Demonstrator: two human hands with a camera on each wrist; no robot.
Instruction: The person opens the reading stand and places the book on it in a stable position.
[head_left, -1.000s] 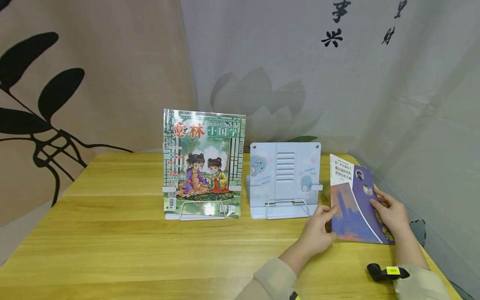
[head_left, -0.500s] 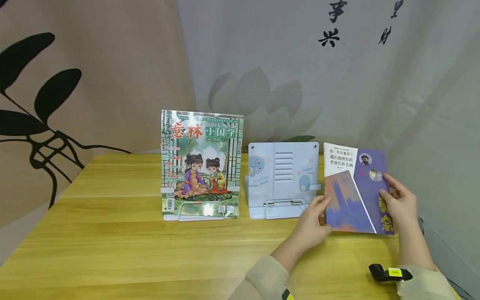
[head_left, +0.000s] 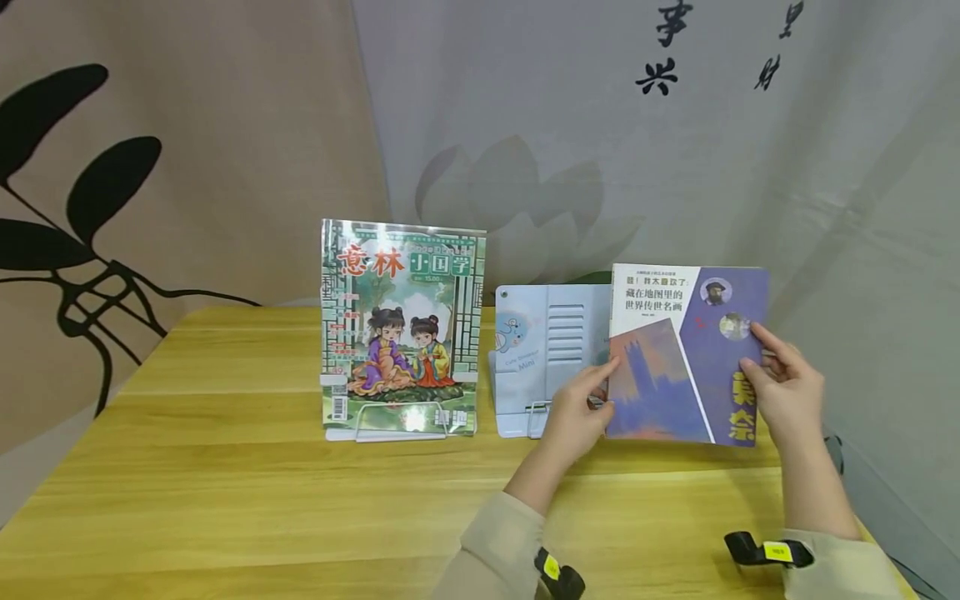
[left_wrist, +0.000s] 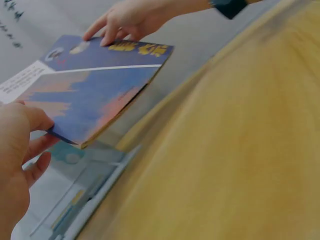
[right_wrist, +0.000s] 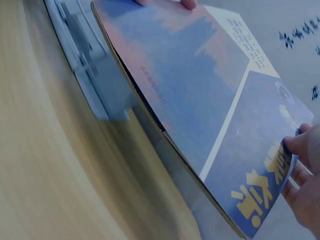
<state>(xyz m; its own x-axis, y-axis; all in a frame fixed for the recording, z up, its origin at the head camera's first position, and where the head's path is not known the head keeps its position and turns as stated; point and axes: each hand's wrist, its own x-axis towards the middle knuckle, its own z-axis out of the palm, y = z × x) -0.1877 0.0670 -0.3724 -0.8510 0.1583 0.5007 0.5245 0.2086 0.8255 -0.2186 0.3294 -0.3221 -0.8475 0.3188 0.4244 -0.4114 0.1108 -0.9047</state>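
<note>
A purple and white book [head_left: 682, 358] is held between both hands, raised off the table with its cover facing the head camera. My left hand [head_left: 577, 412] grips its left edge, thumb on the front and fingers behind. On the opposite edge my right hand [head_left: 787, 387] pinches it the same way; the right wrist view shows the thumb over the cover [right_wrist: 200, 100]. Behind the book's left part stands a pale blue book stand [head_left: 525, 350] with slots and a wire holder, its right half hidden. The left wrist view shows the stand's ledge [left_wrist: 107, 185] below the book.
Left of the blue stand, a green illustrated magazine [head_left: 405, 333] stands upright on another stand, behind a wire holder. Both stands are on a yellow wooden table [head_left: 300, 517]. A printed curtain [head_left: 525, 100] hangs right behind the table.
Both hands have lifted the book from the table's right side and carried it up and to the left. It has straightened upright and now overlaps the blue stand's right half.
</note>
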